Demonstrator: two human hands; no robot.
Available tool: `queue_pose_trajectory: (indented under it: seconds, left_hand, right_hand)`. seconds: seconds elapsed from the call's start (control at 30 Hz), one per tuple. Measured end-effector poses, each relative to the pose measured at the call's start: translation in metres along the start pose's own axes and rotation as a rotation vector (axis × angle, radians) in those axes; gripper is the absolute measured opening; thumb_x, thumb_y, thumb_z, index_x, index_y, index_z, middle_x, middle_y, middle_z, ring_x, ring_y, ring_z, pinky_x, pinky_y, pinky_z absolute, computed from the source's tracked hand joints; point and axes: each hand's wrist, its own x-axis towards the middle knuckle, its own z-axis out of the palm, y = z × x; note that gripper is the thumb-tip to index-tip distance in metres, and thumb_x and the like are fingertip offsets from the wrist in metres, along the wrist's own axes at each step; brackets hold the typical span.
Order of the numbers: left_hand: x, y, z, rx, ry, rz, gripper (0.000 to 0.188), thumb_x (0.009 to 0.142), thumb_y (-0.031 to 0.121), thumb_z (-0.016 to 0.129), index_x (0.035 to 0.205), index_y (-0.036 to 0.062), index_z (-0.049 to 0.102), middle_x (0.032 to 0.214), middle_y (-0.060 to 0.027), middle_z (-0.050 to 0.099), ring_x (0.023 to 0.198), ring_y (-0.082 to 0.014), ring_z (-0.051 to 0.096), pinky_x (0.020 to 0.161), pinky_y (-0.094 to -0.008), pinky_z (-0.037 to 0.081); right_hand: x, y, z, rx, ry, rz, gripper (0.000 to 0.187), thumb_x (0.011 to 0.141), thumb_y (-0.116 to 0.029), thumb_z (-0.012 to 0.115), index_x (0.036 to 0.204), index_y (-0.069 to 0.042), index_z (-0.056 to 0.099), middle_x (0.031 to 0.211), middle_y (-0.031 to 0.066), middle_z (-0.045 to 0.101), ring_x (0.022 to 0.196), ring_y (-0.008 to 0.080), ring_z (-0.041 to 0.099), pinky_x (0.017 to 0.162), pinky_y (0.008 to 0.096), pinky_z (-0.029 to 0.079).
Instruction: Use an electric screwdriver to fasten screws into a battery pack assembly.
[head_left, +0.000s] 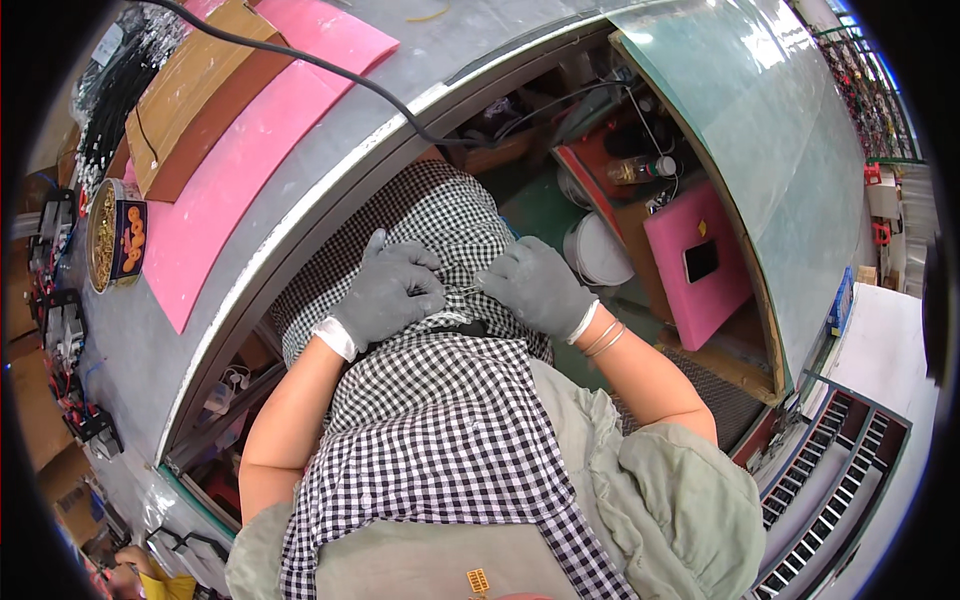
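Both my hands wear grey gloves and meet over my lap, above a black-and-white checked apron [430, 400]. The fingers of my left hand [388, 290] are curled in, with the thumb side lying on the cloth. Facing it, my right hand [537, 287] is bent too, its fingertips pinched together. A small, thin, pale piece [465, 291] shows in the narrow gap between the two sets of fingertips. It is too small to name, and the fingers hide most of what they may hold.
On the grey table at left lie a pink foam sheet [230, 190], cardboard [200, 100] and a round tin [115, 238]; a black cable [330, 70] crosses above. To the right are a white bucket [600, 250], a bottle [640, 170], a phone [702, 261] and a glass-topped table [760, 130].
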Motion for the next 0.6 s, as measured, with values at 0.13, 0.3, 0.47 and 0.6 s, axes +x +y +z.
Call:
queue_pose_trajectory:
  seconds: [0.13, 0.3, 0.47, 0.6]
  left_hand:
    - [-0.004, -0.003, 0.0, -0.028, 0.014, 0.007, 0.011, 0.085, 0.028, 0.075, 0.088, 0.0183, 0.077, 0.124, -0.0039, 0.065, 0.133, -0.0237, 0.048, 0.122, -0.0604, 0.002]
    - [-0.027, 0.009, -0.01, 0.135, 0.196, 0.066, 0.023, 0.089, 0.028, 0.066, 0.103, 0.0122, 0.075, 0.118, -0.0071, 0.066, 0.12, -0.0257, 0.058, 0.121, -0.0545, 0.022]
    - [-0.089, 0.036, -0.084, 0.45, 0.676, 0.334, 0.034, 0.082, 0.016, 0.074, 0.114, 0.0084, 0.065, 0.121, -0.0124, 0.063, 0.111, -0.035, 0.06, 0.102, -0.0501, 0.045]
    - [-0.095, 0.014, -0.127, 0.719, 0.652, 0.294, 0.039, 0.087, 0.025, 0.069, 0.12, 0.006, 0.061, 0.122, -0.0156, 0.061, 0.111, -0.0386, 0.058, 0.099, -0.0518, 0.044]
  right_hand:
    - [0.008, -0.007, 0.006, 0.031, 0.039, -0.039, 0.022, 0.081, -0.016, 0.06, 0.101, -0.008, 0.067, 0.081, 0.0032, 0.062, 0.08, 0.0235, 0.06, 0.074, 0.0391, 0.048]
    - [0.018, 0.0, -0.019, -0.036, 0.084, 0.03, 0.017, 0.083, -0.016, 0.059, 0.098, -0.015, 0.068, 0.086, 0.003, 0.063, 0.087, 0.0235, 0.062, 0.077, 0.04, 0.049]
    - [-0.046, 0.059, -0.127, -0.522, 0.562, 0.542, 0.033, 0.081, -0.015, 0.071, 0.114, -0.012, 0.068, 0.111, 0.0092, 0.067, 0.109, 0.03, 0.06, 0.095, 0.0437, 0.045]
    - [-0.154, 0.143, -0.185, -0.869, 0.425, 1.203, 0.051, 0.094, -0.044, 0.065, 0.132, -0.011, 0.062, 0.137, 0.0149, 0.06, 0.123, 0.035, 0.058, 0.103, 0.046, 0.044]
